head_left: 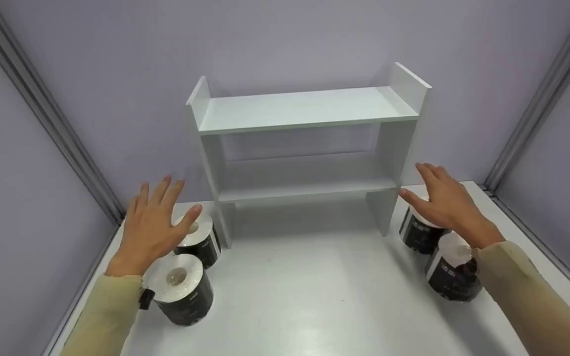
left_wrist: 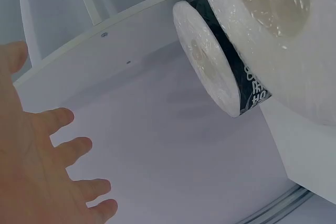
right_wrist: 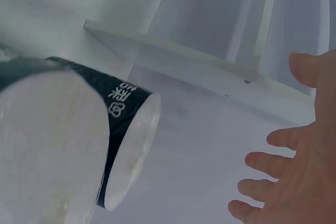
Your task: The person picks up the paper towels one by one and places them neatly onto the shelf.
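White tabletop (head_left: 305, 296): left hand (head_left: 151, 227), right hand (head_left: 446, 200) (both outstretched) near wrapped rolls (head_left: 186, 299).

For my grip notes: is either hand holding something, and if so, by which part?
Nothing is held: the left hand and right hand are open, apart from the wrapped toilet-paper rolls.

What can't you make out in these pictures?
Head view: top of the far right black-and-white plastic-wrapped cylindrical roll, partly behind the right hand.
Head view: upper right of the near right roll, behind the beige fabric sleeve.
Head view: print on the near left roll, too small.
Left wrist view: closest roll, cut off by the frame edges.
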Demonstrator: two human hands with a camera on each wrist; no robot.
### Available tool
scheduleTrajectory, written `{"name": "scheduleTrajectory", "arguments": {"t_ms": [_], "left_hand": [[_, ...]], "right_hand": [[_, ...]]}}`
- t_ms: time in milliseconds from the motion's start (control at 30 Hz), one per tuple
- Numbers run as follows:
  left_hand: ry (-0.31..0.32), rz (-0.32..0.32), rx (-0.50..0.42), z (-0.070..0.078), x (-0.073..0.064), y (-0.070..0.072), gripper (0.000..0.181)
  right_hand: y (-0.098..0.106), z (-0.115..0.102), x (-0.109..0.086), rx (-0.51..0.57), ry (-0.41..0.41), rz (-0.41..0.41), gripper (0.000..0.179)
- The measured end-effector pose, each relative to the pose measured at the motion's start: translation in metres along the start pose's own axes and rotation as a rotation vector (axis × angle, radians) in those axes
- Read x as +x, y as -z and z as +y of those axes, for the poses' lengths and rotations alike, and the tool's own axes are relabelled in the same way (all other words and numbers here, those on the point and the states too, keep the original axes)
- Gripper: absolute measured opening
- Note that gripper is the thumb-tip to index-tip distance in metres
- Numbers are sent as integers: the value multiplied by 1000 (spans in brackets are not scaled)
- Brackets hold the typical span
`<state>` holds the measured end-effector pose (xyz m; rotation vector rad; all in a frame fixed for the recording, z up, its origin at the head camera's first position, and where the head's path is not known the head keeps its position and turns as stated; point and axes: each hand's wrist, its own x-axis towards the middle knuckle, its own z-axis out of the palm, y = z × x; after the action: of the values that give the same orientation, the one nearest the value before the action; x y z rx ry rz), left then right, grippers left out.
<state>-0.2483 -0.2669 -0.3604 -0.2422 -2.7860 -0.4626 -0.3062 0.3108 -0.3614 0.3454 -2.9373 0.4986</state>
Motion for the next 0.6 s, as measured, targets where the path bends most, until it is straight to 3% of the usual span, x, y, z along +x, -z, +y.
{"name": "scheduleTrajectory", "arguments": {"t_ms": [333,600], "left_hand": [[2,4,15,3,-22,-3,83],[-7,17,12,7,-32,-7,81]], "right_hand": [[-23,-11,-5,182,-42,-1,95],[-45,-13,-10,271,-42,106,86]]}}
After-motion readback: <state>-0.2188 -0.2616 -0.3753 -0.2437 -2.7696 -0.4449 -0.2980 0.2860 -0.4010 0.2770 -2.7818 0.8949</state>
